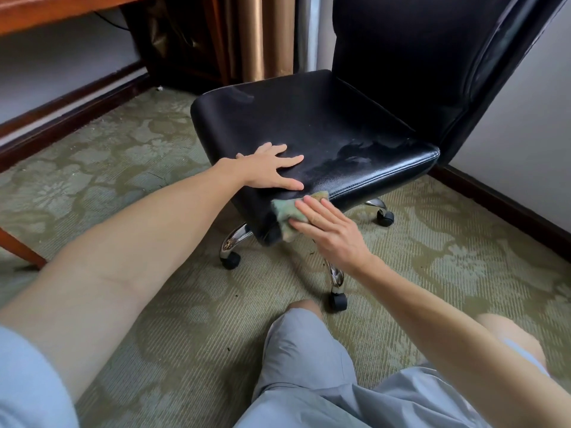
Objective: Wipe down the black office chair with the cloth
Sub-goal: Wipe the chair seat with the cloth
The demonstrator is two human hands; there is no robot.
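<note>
Now faces the black office chair (pixel 324 125) from low down, one knee in light grey-blue shorts (pixel 309 350) bent over a green patterned carpet (pixel 148 140). Lays the left hand (pixel 272 168) flat on the near left part of the seat, palm down, fingers straight and spread, holding nothing. Presses the cloth (pixel 285 211) with the right hand (pixel 330 230) against the front side of the seat, just below the left hand and close to the seat's near corner. Sets the right fingers straight and close together over the cloth, flat rather than curled round it; cannot tell how the thumb lies beneath. Finds the cloth bunched and fuzzy, green with paler yellowish patches, its lower end hanging a little below the seat edge. Shows dull, streaky smears on the near right part of the seat (pixel 355 152), with the tall backrest (pixel 417 57) rising at the far right. Reveals under the seat a chrome base (pixel 234 239) on black casters (pixel 230 260), all resting on the carpet. Places the chair near a room corner, beside a white wall with a dark wooden skirting board (pixel 494 199). Catches a reddish wooden table (pixel 46 10) at the upper left, well apart from the chair, and a golden curtain (pixel 250 35) behind the seat.
</note>
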